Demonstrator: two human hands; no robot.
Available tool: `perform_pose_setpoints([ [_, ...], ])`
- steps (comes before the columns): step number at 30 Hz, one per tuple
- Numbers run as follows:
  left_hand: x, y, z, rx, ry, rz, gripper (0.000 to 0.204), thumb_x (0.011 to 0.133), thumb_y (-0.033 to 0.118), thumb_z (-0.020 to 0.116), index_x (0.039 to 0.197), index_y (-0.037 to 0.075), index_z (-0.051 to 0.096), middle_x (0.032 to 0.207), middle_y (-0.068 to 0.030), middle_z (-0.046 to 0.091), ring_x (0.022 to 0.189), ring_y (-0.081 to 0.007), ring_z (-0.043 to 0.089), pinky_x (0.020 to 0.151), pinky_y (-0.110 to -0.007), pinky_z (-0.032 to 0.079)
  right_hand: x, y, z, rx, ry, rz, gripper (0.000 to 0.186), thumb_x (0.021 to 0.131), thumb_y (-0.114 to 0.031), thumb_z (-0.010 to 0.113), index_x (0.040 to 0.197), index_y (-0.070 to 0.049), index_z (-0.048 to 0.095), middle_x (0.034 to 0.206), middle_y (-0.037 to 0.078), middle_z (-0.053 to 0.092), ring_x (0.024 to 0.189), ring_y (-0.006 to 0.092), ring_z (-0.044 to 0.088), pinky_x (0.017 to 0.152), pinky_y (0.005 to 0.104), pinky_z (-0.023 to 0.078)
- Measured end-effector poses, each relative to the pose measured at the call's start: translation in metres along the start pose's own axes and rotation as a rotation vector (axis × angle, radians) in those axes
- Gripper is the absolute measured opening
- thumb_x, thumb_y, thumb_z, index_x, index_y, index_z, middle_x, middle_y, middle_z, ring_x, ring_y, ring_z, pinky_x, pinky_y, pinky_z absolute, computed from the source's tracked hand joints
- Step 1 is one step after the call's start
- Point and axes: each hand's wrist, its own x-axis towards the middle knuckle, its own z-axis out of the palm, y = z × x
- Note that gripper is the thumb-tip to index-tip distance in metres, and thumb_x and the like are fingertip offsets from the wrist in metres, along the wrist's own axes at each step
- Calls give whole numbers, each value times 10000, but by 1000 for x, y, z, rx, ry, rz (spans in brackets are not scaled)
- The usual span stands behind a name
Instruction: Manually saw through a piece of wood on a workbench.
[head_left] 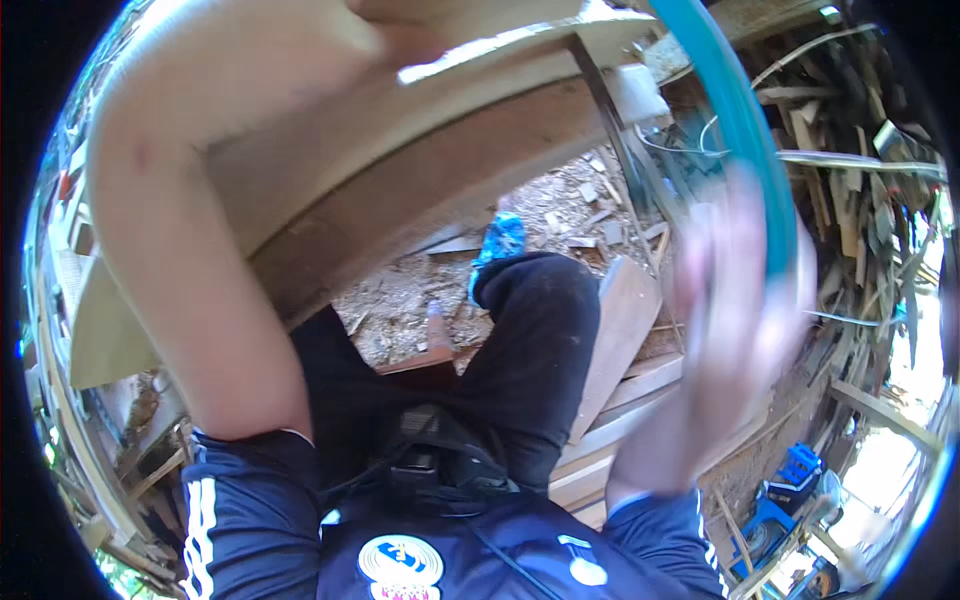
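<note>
My right hand point(735, 300), smeared by motion, is closed round the lower end of a bow saw point(738, 100) with a curved teal tubular frame. Its thin dark blade runs across the right end of a thick wooden plank point(430, 170), which lies crosswise in front of me above my legs. My left arm is bent, with the elbow at the far left and the forearm reaching along over the plank. Only the edge of my left hand point(395, 35) shows at the top of the picture; its fingers are out of sight.
Sawdust and wood chips point(390, 310) cover the ground between my legs. Cut boards point(630, 400) lie beside my right knee. A heap of scrap wood point(840, 200) rises at the right, and a blue machine point(775, 515) stands at the lower right. Pale cables cross the right side.
</note>
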Motion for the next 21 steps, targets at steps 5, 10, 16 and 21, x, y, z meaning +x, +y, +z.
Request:
perform_pose_setpoints([
  [5,-15,24,-11,360,-2,1,367,813,164,776,1113,-21,670,963,-222,684,876,-356,654,821,-379,499,25,-8,5,991,14,483,585,987,-298,620,1397,78,440,749,97,603,580,140,600,501,255,474],
  [10,-10,37,-15,290,-4,-98,410,799,191,798,1112,-33,655,945,-223,679,870,-353,647,823,-389,496,25,7,-36,405,-5,193,320,1002,-119,535,1280,33,492,670,42,549,448,66,443,416,212,318],
  [16,2,40,-3,306,-66,-144,311,810,200,792,986,-29,678,872,-224,655,791,-377,618,762,-413,477,98,-16,54,-96,281,153,176,1047,-193,514,1104,-33,558,682,15,528,489,93,422,452,277,352],
  [21,-1,45,3,221,-43,-134,306,785,198,809,925,-39,676,806,-236,636,785,-425,604,741,-434,482,71,-6,29,-176,539,270,221,1035,-131,491,1231,-30,512,767,38,566,559,105,517,514,239,429],
])
